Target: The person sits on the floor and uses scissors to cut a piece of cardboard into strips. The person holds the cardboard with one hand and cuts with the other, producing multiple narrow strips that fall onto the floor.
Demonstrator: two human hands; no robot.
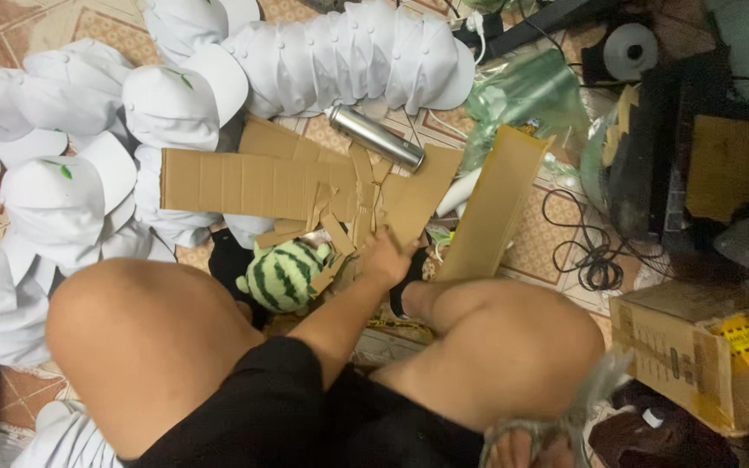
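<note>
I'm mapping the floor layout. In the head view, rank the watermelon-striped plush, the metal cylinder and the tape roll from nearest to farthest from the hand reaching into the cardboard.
Reaching hand:
1. Watermelon-striped plush, just beside it.
2. Metal cylinder, beyond it on cardboard.
3. Tape roll, far top corner.

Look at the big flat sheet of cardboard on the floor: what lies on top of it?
On the cardboard sheet lie a silver metal can, at its far edge, and torn cardboard strips. The left hand reaches onto its near edge. What lies beneath the sheet is covered.

left hand on cardboard strips | right hand grips clear plastic
</note>
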